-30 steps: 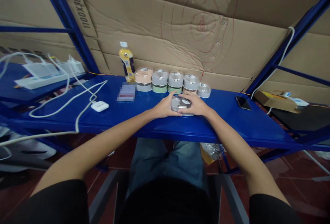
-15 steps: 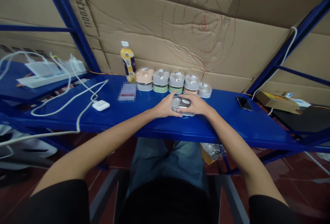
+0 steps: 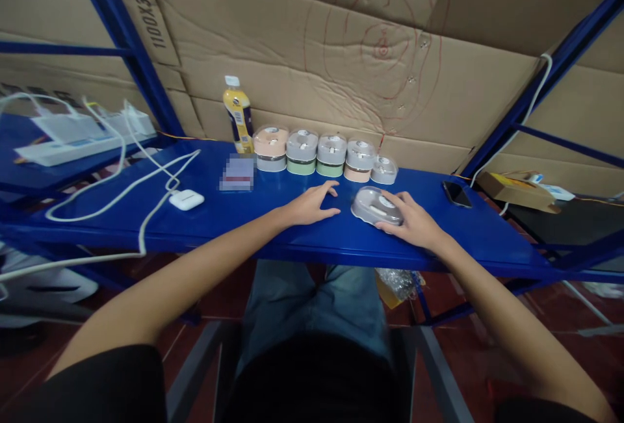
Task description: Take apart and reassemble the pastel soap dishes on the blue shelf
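My right hand (image 3: 413, 220) grips the right end of a grey oval case with a clear lid (image 3: 373, 205), near the table's front edge. Left of that case, my left hand (image 3: 314, 205) is held over the blue table with its fingers apart and nothing in them. Behind both hands stands a row of similar cases: a peach one on grey (image 3: 270, 143), grey ones on green (image 3: 302, 145), (image 3: 332, 150), a grey one on peach (image 3: 359, 154), and a single grey one (image 3: 384, 169) at the right end.
A yellow drink bottle (image 3: 238, 114) and a blurred packet (image 3: 237, 173) stand left of the row. Further left lie a white earphone case (image 3: 186, 199), cables and a power strip (image 3: 82, 143). A phone (image 3: 457, 193) and an open carton (image 3: 519, 191) are at the right.
My left hand has let go of the grey case. My right hand has moved right with the case, which is now turned at an angle. The view has shifted slightly.
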Motion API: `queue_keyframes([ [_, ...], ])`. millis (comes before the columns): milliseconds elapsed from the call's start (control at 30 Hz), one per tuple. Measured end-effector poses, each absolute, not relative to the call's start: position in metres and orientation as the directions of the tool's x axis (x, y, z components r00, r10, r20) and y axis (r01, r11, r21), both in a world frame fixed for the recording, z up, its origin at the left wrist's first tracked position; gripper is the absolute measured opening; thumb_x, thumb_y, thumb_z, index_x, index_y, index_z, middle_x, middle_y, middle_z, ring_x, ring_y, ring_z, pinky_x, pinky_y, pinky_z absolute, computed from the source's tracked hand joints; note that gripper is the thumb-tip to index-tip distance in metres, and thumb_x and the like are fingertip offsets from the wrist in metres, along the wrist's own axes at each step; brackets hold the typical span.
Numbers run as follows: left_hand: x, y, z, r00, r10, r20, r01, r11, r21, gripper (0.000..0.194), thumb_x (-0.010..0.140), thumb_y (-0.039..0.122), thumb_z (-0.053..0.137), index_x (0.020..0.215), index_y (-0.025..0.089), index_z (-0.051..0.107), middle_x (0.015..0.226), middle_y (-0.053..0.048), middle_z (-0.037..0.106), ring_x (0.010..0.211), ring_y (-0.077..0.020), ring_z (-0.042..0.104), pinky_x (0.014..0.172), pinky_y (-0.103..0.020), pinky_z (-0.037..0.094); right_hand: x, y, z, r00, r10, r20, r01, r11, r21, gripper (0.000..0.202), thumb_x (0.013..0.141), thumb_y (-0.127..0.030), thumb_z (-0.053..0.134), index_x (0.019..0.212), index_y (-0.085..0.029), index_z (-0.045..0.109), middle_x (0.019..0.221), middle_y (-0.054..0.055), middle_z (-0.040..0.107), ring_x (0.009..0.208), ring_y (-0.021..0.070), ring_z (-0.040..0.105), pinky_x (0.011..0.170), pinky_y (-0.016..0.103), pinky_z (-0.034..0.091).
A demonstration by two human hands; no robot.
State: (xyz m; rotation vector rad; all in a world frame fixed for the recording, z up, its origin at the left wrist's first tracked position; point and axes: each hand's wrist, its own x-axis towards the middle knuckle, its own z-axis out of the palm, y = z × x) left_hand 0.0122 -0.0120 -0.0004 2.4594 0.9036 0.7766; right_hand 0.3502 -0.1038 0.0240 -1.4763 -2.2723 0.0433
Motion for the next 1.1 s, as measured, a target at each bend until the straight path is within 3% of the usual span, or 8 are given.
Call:
queue_keyframes([
  [100,0.013,-0.013,0.001,0.635,0.688,0.352,0.49,-0.711,0.505,0.068,0.097,0.05,0.07,0.155,0.019,0.05,0.146,-0.017,0.071,0.14,-0.0377,0.067,0.117,-0.053,0.052,0.392,-0.115,0.02,-0.12,0.93,0.348,0.936,0.223,-0.273,0.1,0.088,-0.084,0.071,0.166,-0.024,0.053,0.123,0.016,0.064,0.116,0.0409,0.071,0.111,0.059,0.057],
  [233,0.014,-0.012,0.001,0.64,0.686,0.347,0.5,-0.714,0.489,0.066,0.097,0.05,0.067,0.151,0.017,0.052,0.145,-0.018,0.071,0.14,-0.0377,0.067,0.118,-0.053,0.052,0.429,-0.09,0.021,0.243,0.913,0.328,0.951,-0.157,-0.268,0.102,0.088,-0.083,0.072,0.165,-0.019,0.051,0.136,0.025,0.063,0.134,0.0482,0.065,0.114,0.06,0.052],
  [433,0.014,-0.011,0.0,0.639,0.685,0.35,0.505,-0.717,0.481,0.061,0.098,0.05,0.067,0.149,0.019,0.054,0.146,-0.017,0.071,0.143,-0.0373,0.065,0.12,-0.055,0.052,0.414,-0.007,0.044,0.543,0.822,0.172,0.815,-0.466,-0.346,0.08,0.107,-0.063,0.049,0.161,-0.004,0.048,0.159,0.038,0.05,0.151,0.052,0.054,0.122,0.06,0.045],
  [667,0.013,-0.013,0.003,0.652,0.683,0.33,0.511,-0.717,0.474,0.06,0.099,0.051,0.065,0.148,0.018,0.055,0.147,-0.018,0.07,0.142,-0.0378,0.066,0.12,-0.055,0.053,0.389,0.031,0.042,0.551,0.793,0.26,0.803,-0.419,-0.423,0.079,0.106,-0.062,0.047,0.158,-0.003,0.049,0.157,0.038,0.052,0.148,0.0499,0.055,0.12,0.059,0.046],
  [733,0.013,-0.013,0.003,0.652,0.681,0.333,0.51,-0.719,0.472,0.06,0.099,0.05,0.065,0.148,0.018,0.055,0.147,-0.018,0.07,0.143,-0.0376,0.065,0.121,-0.055,0.052,0.384,0.024,0.039,0.481,0.773,0.414,0.869,-0.354,-0.346,0.074,0.105,-0.057,0.047,0.155,-0.002,0.051,0.157,0.038,0.053,0.148,0.0505,0.053,0.119,0.061,0.045],
  [833,0.013,-0.013,0.004,0.65,0.685,0.329,0.514,-0.715,0.475,0.06,0.099,0.05,0.064,0.148,0.018,0.056,0.146,-0.018,0.07,0.142,-0.0377,0.066,0.121,-0.056,0.052,0.369,0.017,0.038,0.118,0.827,0.55,0.993,-0.091,-0.075,0.069,0.102,-0.045,0.052,0.159,-0.008,0.049,0.172,0.032,0.043,0.157,0.0484,0.044,0.123,0.062,0.041],
  [933,0.013,-0.015,0.005,0.653,0.684,0.325,0.514,-0.715,0.474,0.06,0.098,0.051,0.063,0.147,0.017,0.056,0.147,-0.019,0.07,0.142,-0.0379,0.066,0.121,-0.056,0.052,0.348,0.019,0.034,-0.13,0.894,0.43,0.99,0.09,0.112,0.075,0.097,-0.036,0.057,0.166,-0.013,0.042,0.182,0.023,0.033,0.166,0.0435,0.033,0.13,0.061,0.036],
  [1100,0.013,-0.016,0.006,0.656,0.674,0.341,0.498,-0.725,0.475,0.056,0.099,0.051,0.063,0.144,0.019,0.059,0.146,-0.018,0.07,0.141,-0.0378,0.066,0.122,-0.055,0.052,0.326,0.006,0.03,-0.127,0.937,0.325,0.99,0.099,0.1,0.074,0.095,-0.035,0.061,0.163,-0.009,0.044,0.175,0.027,0.043,0.161,0.0451,0.039,0.13,0.063,0.034],
])
